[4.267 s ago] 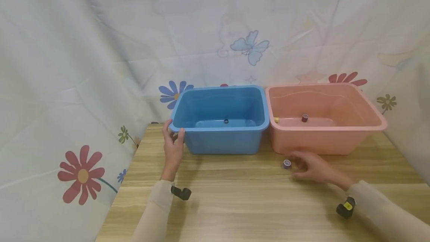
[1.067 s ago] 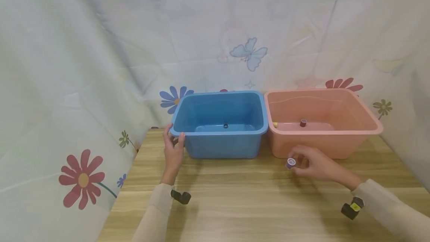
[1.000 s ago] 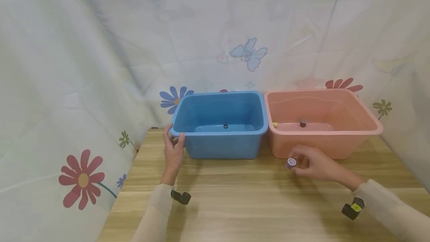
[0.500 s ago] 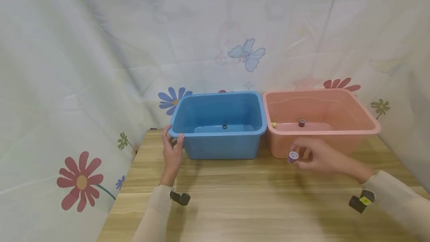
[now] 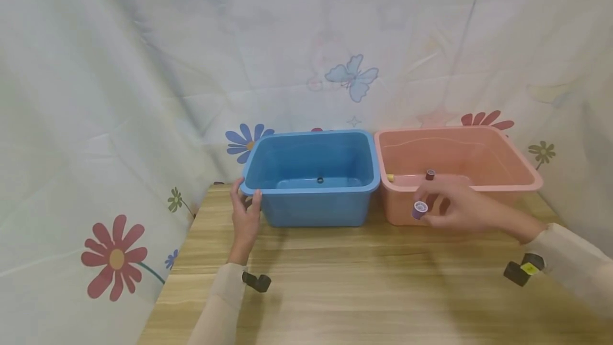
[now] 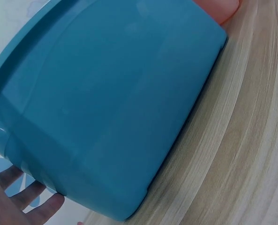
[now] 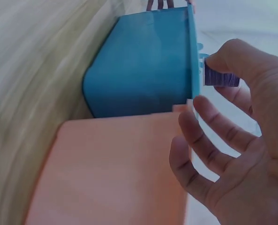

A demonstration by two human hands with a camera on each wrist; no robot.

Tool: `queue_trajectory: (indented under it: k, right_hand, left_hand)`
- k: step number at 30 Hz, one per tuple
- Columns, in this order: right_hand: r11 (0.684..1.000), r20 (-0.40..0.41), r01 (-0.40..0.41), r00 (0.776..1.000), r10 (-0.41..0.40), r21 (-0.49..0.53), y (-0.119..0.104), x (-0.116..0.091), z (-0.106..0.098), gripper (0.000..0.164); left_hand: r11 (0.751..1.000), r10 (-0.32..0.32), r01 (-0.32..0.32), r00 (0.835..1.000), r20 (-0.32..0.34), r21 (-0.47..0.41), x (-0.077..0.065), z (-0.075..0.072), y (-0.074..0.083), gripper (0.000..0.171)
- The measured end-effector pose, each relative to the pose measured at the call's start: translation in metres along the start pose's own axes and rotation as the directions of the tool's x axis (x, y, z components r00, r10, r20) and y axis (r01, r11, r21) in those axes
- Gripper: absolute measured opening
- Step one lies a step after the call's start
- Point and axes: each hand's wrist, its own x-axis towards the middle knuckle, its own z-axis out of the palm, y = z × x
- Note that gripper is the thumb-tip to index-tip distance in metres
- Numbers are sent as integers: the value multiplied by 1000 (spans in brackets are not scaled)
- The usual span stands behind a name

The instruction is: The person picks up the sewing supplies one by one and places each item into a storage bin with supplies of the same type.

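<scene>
My right hand pinches a small purple thread spool with a white end between thumb and index finger. It holds the spool in front of the pink tub, a little below the near rim. In the right wrist view the purple windings of the spool show, and the other fingers are loosely bent. My left hand grips the front left corner of the blue tub, thumb at the front and fingers along the side.
Inside the pink tub lie a dark brown spool and a small yellow piece, partly hidden by the rim. A small dark round piece is in the blue tub. Both tubs stand side by side on the wooden table, before a patterned curtain.
The purple spool, earlier standing on the table, was taken between my right thumb and index finger and has risen off the table toward the pink tub's rim. My left hand stays put.
</scene>
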Motion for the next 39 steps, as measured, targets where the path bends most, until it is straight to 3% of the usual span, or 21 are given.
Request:
queue_trajectory:
  k: [7,11,16,25,32,39]
  right_hand:
    - [1000,38,-2,999,2,12,0,12,-24,37]
    - [991,-18,-4,1000,1,-134,1,20,-40,32]
    - [959,-57,-76,996,63,-275,5,29,-57,28]
    - [966,48,-176,981,188,-191,11,44,-78,20]
    - [950,105,-285,949,298,-124,20,54,-91,31]
    - [958,118,-287,952,283,18,37,64,-97,25]
  left_hand:
    - [999,38,-38,999,-31,6,0,0,-3,60]
    - [999,45,-45,999,-31,9,0,0,-3,61]
    - [999,44,-44,999,-32,6,-1,-1,-3,61]
    - [1000,25,-25,999,-26,2,-1,-2,-4,62]
    - [1000,-13,13,1000,15,1,-15,-4,34,66]
    - [1000,1,-1,1000,18,9,-15,-3,39,66]
